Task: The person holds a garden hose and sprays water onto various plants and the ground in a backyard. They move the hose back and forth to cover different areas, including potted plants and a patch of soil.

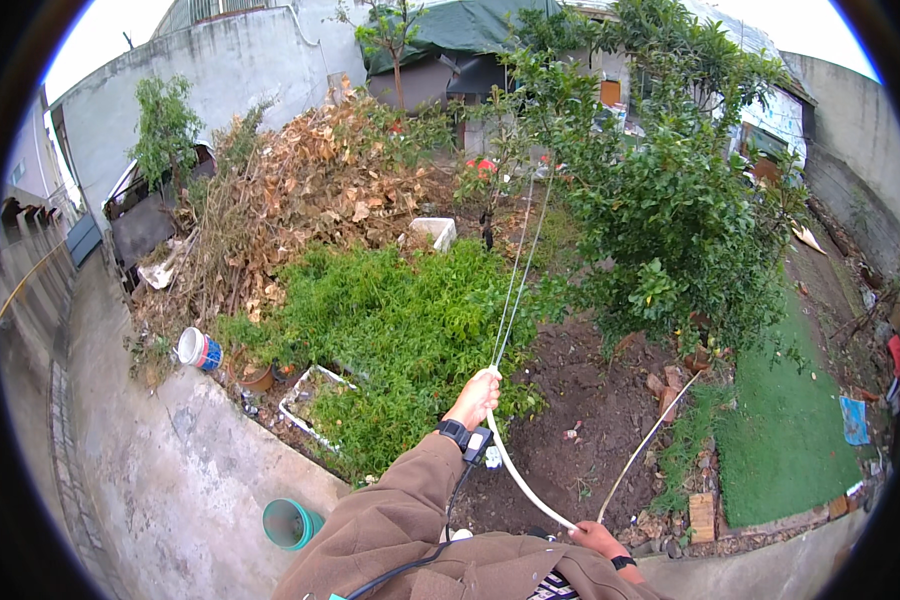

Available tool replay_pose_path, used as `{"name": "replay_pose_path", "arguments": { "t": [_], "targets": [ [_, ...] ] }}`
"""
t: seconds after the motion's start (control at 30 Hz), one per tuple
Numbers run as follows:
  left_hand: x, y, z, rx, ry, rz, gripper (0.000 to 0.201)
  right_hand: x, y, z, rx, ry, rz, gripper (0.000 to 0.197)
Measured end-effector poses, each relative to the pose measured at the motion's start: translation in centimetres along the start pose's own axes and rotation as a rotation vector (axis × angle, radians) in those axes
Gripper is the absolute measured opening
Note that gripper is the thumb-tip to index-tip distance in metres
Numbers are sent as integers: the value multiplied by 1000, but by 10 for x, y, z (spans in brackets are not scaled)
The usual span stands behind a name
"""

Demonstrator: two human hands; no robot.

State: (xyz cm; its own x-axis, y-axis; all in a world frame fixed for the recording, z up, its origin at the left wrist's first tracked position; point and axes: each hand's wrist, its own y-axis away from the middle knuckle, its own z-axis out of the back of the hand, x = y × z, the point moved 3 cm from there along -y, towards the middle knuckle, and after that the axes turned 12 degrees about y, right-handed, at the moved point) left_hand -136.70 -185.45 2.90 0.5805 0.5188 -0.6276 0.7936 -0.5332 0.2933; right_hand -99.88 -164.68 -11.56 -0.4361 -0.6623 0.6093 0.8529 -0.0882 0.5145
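My left hand (pixel 473 398) stretches forward, closed around a white hose (pixel 520 478) near its end. Two thin streams of water (pixel 517 290) rise from that end toward the far part of the garden. Low at the right, close to my body, my right hand (pixel 598 540) is closed on the same hose. Between my hands the hose hangs in a curve, and past my right hand a stretch of it runs over the soil toward the tree (pixel 660 200). Leafy green plants (pixel 390 330) grow just ahead and left of my left hand.
A green bucket (pixel 292 524) stands on the concrete path (pixel 185 460) at the left; a white-and-blue bucket (pixel 200 349) lies farther up. Behind the plants rises a heap of dry leaves (pixel 310 180). Bricks (pixel 674 385) and green turf (pixel 780 440) lie at the right.
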Motion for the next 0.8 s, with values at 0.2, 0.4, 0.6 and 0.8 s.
{"name": "replay_pose_path", "arguments": {
  "t": [0.2,0.4,0.6,0.8],
  "targets": [
    [-7,12,47,-129,102,-28,10,6,-5,-2,18,-21,10,35],
    [-26,34,94,-180,194,-153,12,21,-31,-2,22,114,109,35],
    [-56,54,114,-224,243,-329,13,44,-48,5,25,122,125,36],
    [-77,56,108,-284,301,-434,10,60,-56,16,42,109,97,36]
  ]
}}
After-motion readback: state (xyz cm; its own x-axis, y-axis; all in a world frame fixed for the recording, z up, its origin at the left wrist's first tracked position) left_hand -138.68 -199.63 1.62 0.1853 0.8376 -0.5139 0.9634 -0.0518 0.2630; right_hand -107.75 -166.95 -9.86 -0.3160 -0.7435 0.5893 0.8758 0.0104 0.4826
